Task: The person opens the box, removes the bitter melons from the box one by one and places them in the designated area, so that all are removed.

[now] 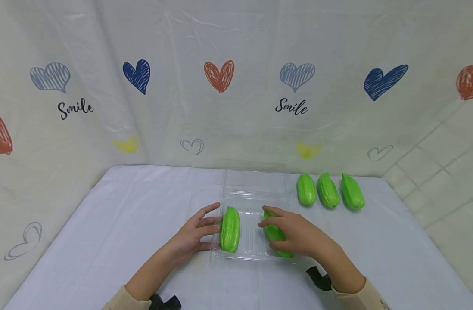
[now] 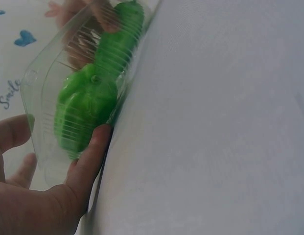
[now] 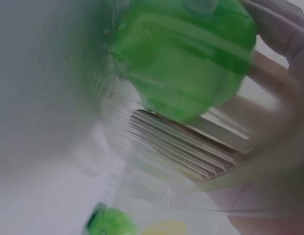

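Note:
A clear plastic clamshell box (image 1: pixel 252 254) stands with its lid (image 1: pixel 256 181) raised at the back. Inside, at the left, lies a glossy green ridged vegetable (image 1: pixel 230 230). A second green vegetable (image 1: pixel 274 232) lies aslant in the right part of the box, partly hidden by my right hand (image 1: pixel 296 232). That hand's fingers are spread over it, with fingertips beyond its left side. My left hand (image 1: pixel 194 234) rests at the box's left wall, fingers apart and nearly straight. The left wrist view shows its thumb (image 2: pixel 88 164) along the wall's lower edge.
Three more green vegetables, the left (image 1: pixel 306 189), middle (image 1: pixel 328 190) and right (image 1: pixel 352 192), lie in a row at the back right of the white-covered table (image 1: pixel 143 206). Behind the table hangs a pale curtain (image 1: pixel 252 120) with printed hearts.

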A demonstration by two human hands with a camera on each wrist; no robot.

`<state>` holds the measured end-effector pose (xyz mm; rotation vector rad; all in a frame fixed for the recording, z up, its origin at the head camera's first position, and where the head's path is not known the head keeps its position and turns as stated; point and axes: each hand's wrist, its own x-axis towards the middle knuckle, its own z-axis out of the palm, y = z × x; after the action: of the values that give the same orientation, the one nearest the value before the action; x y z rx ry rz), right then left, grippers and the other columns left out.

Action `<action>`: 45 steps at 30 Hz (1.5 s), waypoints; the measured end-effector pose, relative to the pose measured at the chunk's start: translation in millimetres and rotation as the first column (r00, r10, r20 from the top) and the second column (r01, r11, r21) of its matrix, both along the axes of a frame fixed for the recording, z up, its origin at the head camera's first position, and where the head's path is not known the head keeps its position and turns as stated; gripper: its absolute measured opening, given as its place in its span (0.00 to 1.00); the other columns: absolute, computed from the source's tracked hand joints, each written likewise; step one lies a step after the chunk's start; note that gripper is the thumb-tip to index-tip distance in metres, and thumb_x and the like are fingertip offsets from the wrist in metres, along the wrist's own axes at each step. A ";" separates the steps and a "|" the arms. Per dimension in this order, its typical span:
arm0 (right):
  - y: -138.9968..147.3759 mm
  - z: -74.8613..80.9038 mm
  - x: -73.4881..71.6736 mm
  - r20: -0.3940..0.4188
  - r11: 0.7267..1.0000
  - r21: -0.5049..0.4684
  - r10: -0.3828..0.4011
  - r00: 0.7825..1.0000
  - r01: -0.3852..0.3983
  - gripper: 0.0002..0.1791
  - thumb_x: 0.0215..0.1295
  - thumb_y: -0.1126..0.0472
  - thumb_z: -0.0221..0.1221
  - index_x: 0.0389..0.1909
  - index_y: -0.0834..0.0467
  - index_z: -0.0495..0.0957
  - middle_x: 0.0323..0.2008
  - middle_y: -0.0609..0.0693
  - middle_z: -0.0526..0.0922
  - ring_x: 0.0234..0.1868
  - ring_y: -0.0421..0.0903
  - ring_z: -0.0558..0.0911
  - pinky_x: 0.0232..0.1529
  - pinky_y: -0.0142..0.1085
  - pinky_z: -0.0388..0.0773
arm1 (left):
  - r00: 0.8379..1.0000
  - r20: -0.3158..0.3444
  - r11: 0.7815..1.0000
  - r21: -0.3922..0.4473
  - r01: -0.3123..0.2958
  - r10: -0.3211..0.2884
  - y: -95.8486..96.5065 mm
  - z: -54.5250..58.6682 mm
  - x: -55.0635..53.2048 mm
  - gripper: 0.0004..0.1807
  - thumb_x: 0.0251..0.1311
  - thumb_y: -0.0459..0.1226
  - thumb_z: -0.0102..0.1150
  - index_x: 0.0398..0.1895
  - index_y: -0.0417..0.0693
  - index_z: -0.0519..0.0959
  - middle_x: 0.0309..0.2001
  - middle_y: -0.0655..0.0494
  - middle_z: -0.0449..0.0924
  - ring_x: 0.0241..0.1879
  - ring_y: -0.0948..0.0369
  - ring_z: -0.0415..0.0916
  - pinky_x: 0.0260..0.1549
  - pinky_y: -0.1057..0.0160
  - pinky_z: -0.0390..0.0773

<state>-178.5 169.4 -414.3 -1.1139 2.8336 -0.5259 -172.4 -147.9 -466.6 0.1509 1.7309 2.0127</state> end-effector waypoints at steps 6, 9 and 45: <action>-2.1 -2.3 -0.4 -0.006 1.000 0.021 0.000 1.000 0.000 0.23 0.54 0.58 0.71 0.53 0.48 0.83 0.70 0.54 0.70 0.62 0.53 0.78 0.54 0.47 0.80 | 1.000 -0.004 1.000 -0.011 -0.001 0.001 0.4 0.6 0.4 0.38 0.68 0.37 0.59 0.78 0.62 0.55 0.72 0.38 0.60 0.65 0.45 0.69 0.49 0.46 0.82; -2.1 -1.7 -0.6 -0.005 1.000 0.026 -0.002 1.000 0.002 0.22 0.55 0.57 0.71 0.53 0.48 0.83 0.70 0.54 0.70 0.63 0.54 0.77 0.55 0.48 0.79 | 1.000 -0.006 1.000 -0.014 -0.001 0.001 0.7 0.8 0.4 0.38 0.68 0.38 0.59 0.78 0.61 0.55 0.72 0.38 0.60 0.65 0.46 0.68 0.49 0.47 0.82; 5.1 17.2 3.6 -0.106 0.998 -0.060 -0.032 0.994 0.026 0.19 0.58 0.53 0.69 0.52 0.47 0.84 0.71 0.54 0.68 0.64 0.52 0.77 0.57 0.45 0.79 | 1.000 -0.005 1.000 -0.009 0.002 -0.002 -0.7 0.4 1.8 0.39 0.67 0.39 0.61 0.78 0.61 0.55 0.72 0.38 0.61 0.65 0.47 0.68 0.50 0.47 0.82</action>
<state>-174.8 174.5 -397.2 -1.1450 2.9481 -0.5714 -170.6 -148.6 -466.2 0.1542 1.7417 2.0050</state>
